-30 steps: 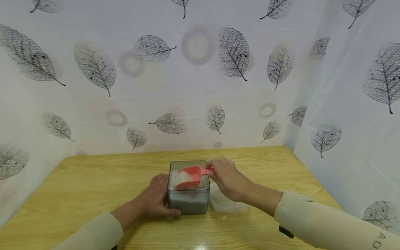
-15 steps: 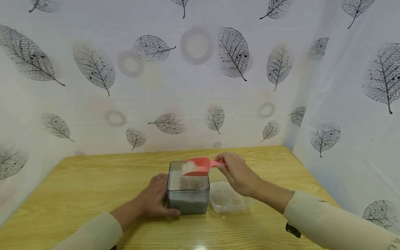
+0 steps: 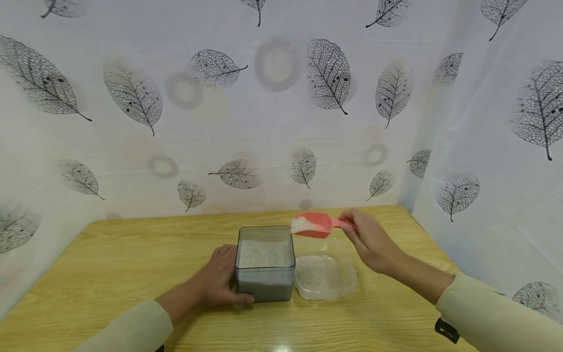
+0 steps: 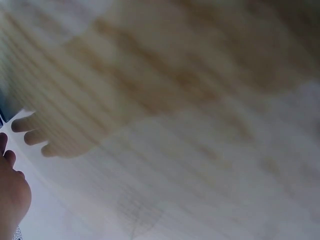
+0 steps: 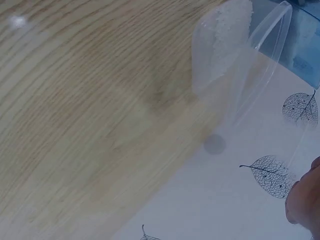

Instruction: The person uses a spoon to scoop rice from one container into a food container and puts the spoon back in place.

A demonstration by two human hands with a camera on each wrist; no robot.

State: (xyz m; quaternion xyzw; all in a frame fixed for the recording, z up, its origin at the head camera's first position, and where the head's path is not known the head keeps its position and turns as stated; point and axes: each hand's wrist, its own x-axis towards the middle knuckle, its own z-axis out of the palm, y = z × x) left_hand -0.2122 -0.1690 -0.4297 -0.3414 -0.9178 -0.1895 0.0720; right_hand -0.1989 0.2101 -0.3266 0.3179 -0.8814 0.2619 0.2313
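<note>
My right hand (image 3: 369,242) pinches the handle of a pink scoop (image 3: 321,226), raised over the back of a clear plastic tub (image 3: 347,278). White grains that look like rice lie in the front of the scoop. More of these grains (image 3: 312,273) cover the left part of the tub's floor. Beside it stands a grey see-through square box (image 3: 266,286), open at the top and filled partway with the same grains. My left hand (image 3: 217,278) holds the box's left side, thumb along the front; the fingertips are partly hidden.
Both containers stand side by side on a wood-grain table (image 3: 145,254). A white leaf-print sheet (image 3: 272,122) rises behind the table and along its sides. The right wrist view shows the tub's wall (image 5: 270,30) close to the bluish box (image 5: 300,45).
My right hand has lifted the loaded scoop out of the square box and carried it right, over the tub. The left hand and both containers have stayed put.
</note>
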